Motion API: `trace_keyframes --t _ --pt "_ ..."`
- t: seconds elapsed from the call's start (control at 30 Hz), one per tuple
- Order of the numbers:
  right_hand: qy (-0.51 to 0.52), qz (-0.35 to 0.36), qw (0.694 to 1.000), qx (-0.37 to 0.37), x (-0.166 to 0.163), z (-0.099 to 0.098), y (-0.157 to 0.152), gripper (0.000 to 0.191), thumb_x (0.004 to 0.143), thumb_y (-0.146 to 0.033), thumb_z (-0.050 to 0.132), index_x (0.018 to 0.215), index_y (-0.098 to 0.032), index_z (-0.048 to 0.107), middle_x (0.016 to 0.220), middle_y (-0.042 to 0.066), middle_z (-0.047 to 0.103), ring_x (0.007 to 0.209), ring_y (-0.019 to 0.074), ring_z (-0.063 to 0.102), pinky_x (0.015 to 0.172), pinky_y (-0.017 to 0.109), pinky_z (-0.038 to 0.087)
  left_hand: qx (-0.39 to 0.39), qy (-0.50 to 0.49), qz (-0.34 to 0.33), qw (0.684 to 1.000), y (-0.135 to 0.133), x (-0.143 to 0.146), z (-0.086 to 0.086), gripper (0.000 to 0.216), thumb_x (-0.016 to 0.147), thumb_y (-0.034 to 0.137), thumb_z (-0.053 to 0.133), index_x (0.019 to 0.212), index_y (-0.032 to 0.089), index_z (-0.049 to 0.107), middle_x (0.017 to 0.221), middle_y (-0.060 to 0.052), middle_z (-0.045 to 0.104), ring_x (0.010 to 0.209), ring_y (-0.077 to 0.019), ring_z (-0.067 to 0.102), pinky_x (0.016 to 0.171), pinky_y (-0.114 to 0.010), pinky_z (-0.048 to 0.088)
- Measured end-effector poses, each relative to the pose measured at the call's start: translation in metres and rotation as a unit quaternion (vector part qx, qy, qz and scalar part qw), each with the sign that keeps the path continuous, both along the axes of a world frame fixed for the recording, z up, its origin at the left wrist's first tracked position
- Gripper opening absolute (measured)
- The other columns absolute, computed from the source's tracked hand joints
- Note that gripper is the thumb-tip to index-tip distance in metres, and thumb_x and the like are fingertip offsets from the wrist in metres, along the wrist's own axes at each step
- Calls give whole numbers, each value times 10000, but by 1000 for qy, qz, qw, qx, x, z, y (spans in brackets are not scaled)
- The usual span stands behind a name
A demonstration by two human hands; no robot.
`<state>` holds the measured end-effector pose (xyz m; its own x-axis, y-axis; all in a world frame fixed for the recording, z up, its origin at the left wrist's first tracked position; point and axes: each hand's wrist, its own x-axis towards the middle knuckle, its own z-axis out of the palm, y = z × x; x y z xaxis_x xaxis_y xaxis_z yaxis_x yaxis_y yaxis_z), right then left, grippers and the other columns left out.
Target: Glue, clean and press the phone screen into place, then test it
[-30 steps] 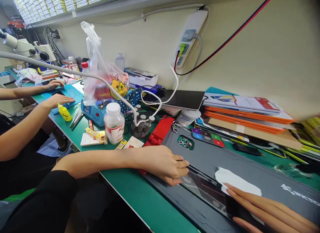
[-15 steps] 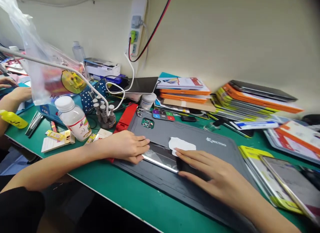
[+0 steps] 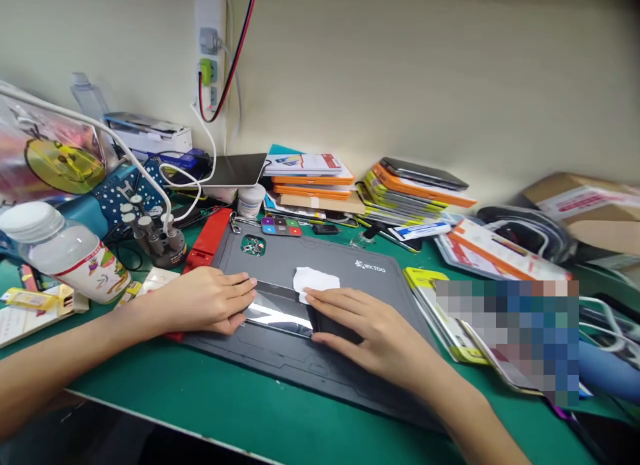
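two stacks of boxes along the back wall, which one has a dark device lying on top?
The right-hand stack, yellow and orange packs leaning at a tilt, carries the dark device. The left stack is topped by a white and red printed box instead.

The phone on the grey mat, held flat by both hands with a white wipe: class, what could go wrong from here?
1. The right hand presses the white wipe on the phone; hard pressure might mark its glossy screen.
2. The left hand only rests on one end, so the phone may slide on the grey mat.
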<state>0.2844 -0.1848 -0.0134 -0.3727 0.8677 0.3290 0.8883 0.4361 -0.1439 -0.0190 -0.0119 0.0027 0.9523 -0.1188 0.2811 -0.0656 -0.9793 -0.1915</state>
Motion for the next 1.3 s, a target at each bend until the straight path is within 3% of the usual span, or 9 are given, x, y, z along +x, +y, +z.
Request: trace_keyframes --t 0.37,0.73,1.3 --pt "19 -2 1000 -11 1 2 -2 412 1036 -389 657 1417 -236 685 1448 105 706 1240 286 728 1020 479 646 -23 10 -1 1000 0 2 4 351 1046 281 550 1286 88 718 1364 -138 743 1250 -279 735 924 -347 642" --pt "19 -1 1000 -9 0 5 -1 412 1033 -396 660 1413 -241 693 1439 99 712 1236 283 732 1018 467 647 -104 36 37 993 -1 3 14 547 1006 291 615 1529 177 501 1370 -130 739 1152 -261 774 905 -326 635" --pt "14 -5 1000 -5 3 2 -2 471 1025 -429 670 1452 -228 663 1434 111 715 1259 292 719 1027 462 632 -73 47 58 995 0 1 18 645 1007 340 624 1603 202 422 1396 -101 731 1016 -232 790 857 -310 612"
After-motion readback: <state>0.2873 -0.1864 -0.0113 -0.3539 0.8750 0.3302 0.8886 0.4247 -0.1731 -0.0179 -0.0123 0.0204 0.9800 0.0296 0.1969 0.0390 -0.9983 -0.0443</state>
